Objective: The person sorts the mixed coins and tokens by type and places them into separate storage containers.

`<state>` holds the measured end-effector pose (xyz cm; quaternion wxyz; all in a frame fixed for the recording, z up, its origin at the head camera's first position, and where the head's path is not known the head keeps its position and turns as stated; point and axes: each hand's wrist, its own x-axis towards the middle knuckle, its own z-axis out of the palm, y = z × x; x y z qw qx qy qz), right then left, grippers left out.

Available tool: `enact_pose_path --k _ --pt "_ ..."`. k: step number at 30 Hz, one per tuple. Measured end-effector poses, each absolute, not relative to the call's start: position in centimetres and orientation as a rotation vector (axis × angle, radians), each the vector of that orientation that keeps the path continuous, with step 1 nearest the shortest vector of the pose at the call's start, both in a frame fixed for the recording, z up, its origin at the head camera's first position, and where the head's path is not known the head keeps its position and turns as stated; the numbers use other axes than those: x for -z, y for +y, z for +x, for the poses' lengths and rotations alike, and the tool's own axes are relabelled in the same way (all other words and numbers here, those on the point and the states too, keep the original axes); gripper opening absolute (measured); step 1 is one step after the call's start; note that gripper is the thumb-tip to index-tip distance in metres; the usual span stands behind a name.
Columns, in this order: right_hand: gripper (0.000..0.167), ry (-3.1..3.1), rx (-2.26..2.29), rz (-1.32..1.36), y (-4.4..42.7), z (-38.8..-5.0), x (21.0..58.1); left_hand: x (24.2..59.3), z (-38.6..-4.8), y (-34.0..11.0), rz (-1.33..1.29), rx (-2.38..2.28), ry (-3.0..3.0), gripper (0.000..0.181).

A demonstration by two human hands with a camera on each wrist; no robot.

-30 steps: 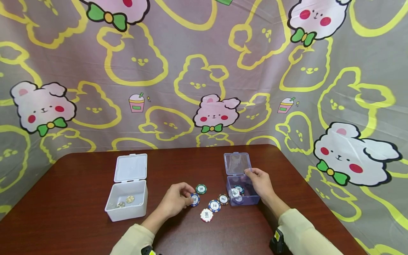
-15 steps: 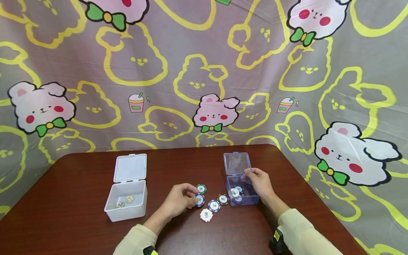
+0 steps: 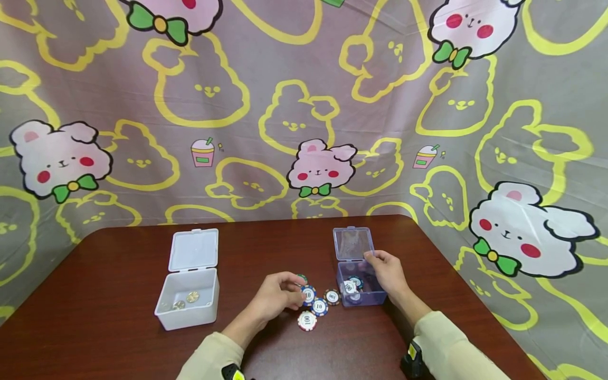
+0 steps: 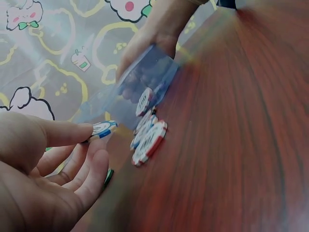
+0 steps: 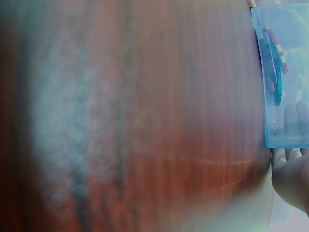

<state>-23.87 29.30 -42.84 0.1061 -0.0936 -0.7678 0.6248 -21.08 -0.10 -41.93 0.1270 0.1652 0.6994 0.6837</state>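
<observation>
My left hand (image 3: 277, 296) pinches a blue-and-white chip (image 3: 309, 295) between thumb and fingers; the left wrist view shows that chip (image 4: 103, 129) lifted off the table. My right hand (image 3: 390, 272) grips the right side of the clear purple box (image 3: 363, 299), whose lid stands up. Several chips lie inside the box. On the table between my hands are another blue chip (image 3: 319, 306), a dark-edged chip (image 3: 332, 297) and a red-edged chip (image 3: 307, 321). A green chip (image 3: 302, 278) is partly hidden behind my left fingers. In the right wrist view my right hand (image 5: 292, 181) is against the box (image 5: 289, 140).
A white box (image 3: 187, 319) with its lid raised stands on the left of the brown table (image 3: 114, 274), with gold and silver coins (image 3: 192, 297) inside. Behind the table hangs a patterned cloth (image 3: 256, 126).
My left hand has moved right with the blue chip, toward the other chips, and now covers part of the green chip. My right hand and the purple box have stayed in place.
</observation>
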Motion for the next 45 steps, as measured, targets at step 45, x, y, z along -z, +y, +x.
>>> enact_pose_path --k 45 --pt "0.028 -2.220 -1.882 -0.279 29.2 -23.8 42.8 41.6 -21.9 7.3 0.358 -2.245 1.554 0.032"
